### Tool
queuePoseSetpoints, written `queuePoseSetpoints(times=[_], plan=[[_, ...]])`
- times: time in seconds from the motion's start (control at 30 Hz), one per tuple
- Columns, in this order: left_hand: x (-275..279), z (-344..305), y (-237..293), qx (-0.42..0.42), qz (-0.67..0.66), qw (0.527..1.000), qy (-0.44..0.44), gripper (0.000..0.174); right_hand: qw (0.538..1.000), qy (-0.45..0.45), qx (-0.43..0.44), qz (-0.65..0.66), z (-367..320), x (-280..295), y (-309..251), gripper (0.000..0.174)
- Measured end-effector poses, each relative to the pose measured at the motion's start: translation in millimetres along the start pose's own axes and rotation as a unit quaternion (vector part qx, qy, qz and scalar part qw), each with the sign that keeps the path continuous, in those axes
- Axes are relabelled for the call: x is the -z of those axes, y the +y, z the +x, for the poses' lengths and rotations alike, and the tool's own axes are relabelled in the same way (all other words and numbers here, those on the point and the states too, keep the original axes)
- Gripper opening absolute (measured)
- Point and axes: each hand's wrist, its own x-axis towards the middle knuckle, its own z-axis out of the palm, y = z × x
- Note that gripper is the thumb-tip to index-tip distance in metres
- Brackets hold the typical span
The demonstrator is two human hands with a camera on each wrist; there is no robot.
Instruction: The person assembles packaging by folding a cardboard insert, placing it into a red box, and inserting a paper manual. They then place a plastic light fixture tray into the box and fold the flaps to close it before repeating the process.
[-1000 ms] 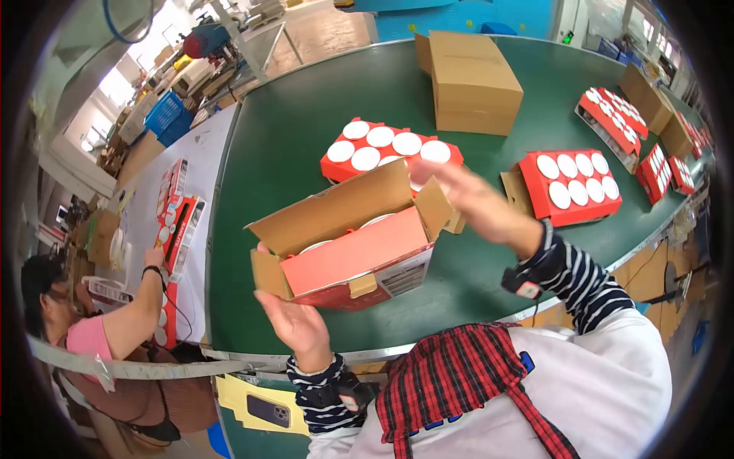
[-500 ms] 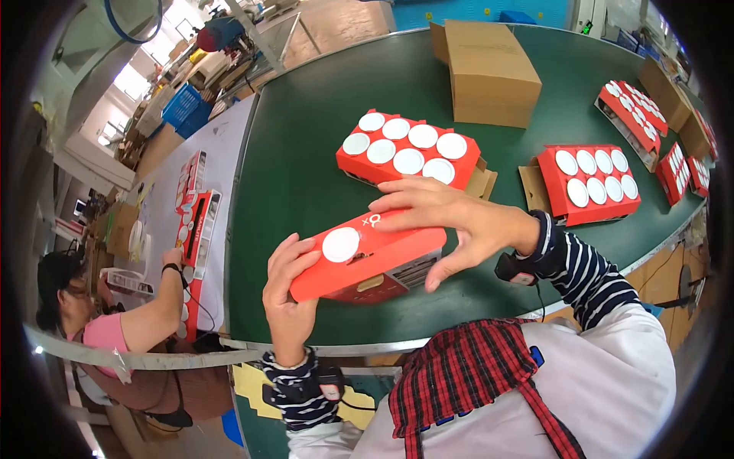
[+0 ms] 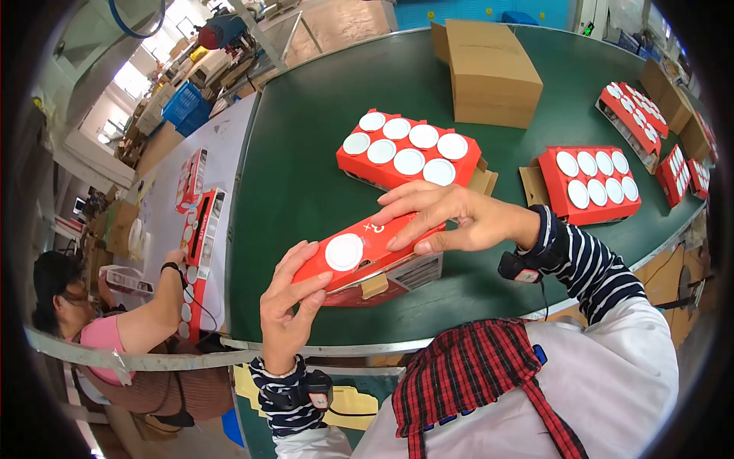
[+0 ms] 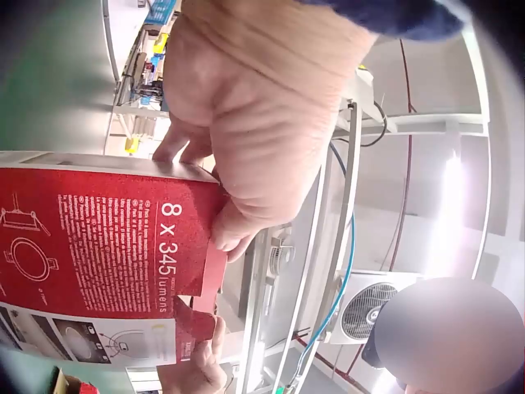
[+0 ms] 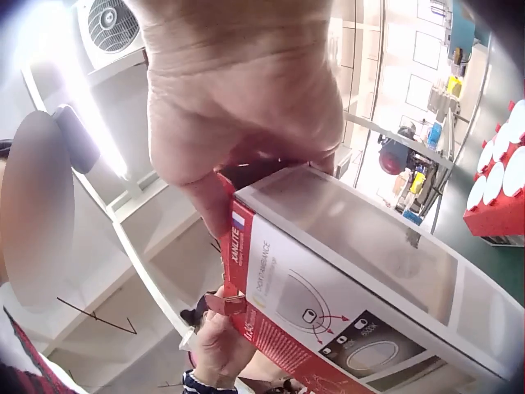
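Note:
Between the two hands on the green table (image 3: 298, 180) is a red carton (image 3: 382, 294) with its red lid panel folded over the top. The panel has a round white disc (image 3: 344, 252) and white print, and a small brown tab (image 3: 375, 287) sticks out at the front. My left hand (image 3: 287, 302) grips the carton's left end, fingers over the top. My right hand (image 3: 466, 218) grips the top near the right end, with its thumb by the front edge. In the left wrist view, the carton's side (image 4: 107, 238) reads "8 x 345 lumens".
Behind the carton lies a red pack with white discs (image 3: 409, 145), with a similar pack (image 3: 589, 183) to its right. A brown cardboard box (image 3: 493, 73) stands at the back. More red packs (image 3: 634, 118) sit far right. Another person (image 3: 138, 306) works at the left table.
The carton stood open with brown flaps up and my right hand raised. Its red lid then came down over the top, and both hands have since moved closer onto it.

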Motion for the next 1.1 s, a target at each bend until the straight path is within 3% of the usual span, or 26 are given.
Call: queuePoseSetpoints(times=[0.2, 0.5, 0.63, 0.7, 0.9, 1.03, 1.1], plan=[[-16, -14, -5, 0.008, -0.032, 0.998, 0.046, 0.021, 0.999, -0.027, 0.019, 0.002, -2, -8, 3, 0.026], [-24, -20, -17, -0.062, 0.055, 0.994, 0.073, 0.036, 0.967, -0.061, 0.103, -0.223, -2, -6, -1, 0.034], [-24, -17, -10, -0.079, 0.132, 0.983, 0.102, 0.034, 0.938, -0.02, 0.115, -0.328, -3, -14, -1, 0.036], [-27, -18, -7, -0.084, 0.158, 0.979, 0.099, 0.034, 0.914, 0.005, 0.074, -0.398, -6, -22, -13, 0.036], [-42, -23, 7, -0.087, 0.263, 0.952, 0.13, 0.043, 0.913, 0.099, 0.122, -0.378, 1, -65, -28, 0.018], [-50, -26, 11, -0.076, 0.271, 0.949, 0.145, 0.046, 0.913, 0.129, 0.093, -0.375, 5, -74, -34, 0.016], [-53, -26, 11, -0.076, 0.267, 0.948, 0.157, 0.046, 0.923, 0.141, 0.003, -0.358, 6, -74, -43, 0.018]])
